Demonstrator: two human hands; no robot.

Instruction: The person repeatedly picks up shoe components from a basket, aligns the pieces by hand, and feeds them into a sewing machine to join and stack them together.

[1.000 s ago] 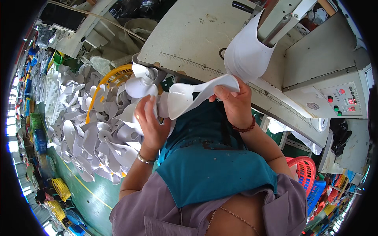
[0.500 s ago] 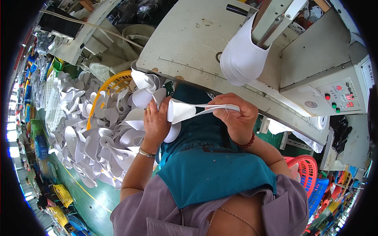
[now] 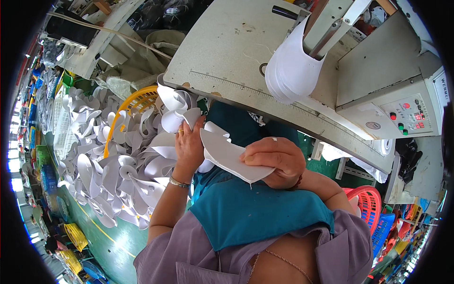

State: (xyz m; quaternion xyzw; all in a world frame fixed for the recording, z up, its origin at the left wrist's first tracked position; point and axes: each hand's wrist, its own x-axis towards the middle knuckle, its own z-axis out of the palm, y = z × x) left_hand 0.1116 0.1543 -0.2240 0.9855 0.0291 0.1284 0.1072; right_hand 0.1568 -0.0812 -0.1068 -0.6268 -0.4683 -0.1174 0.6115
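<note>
Far left of the hands: crates in a row along the green floor, yellow ones lower down. Nearer, just left of the left hand: a big heap of curled white pieces, spilling over a yellow basket and down to the floor. Left hand raised palm inward at the heap's right edge, ring on one finger, bracelet at the wrist; fingers fairly straight and close together, laid against the left end of a white piece, with curled pieces from the heap touching the fingertips. Whether the thumb pinched that piece: could not tell. White piece stretched between the two hands over the lap, above a teal apron, broad in the middle and tapering to a point at its lower right. Right hand curled over the piece's right part, fingers folded on top and gripping it, knuckles up. Above both hands: a pale table with a ruler strip along its near edge. Up and right of the right hand: a stack of white pieces hung on the arm of a grey machine, its panel dotted with red and green buttons. Below right of the right hand: a red basket, blue crates beyond it.
</note>
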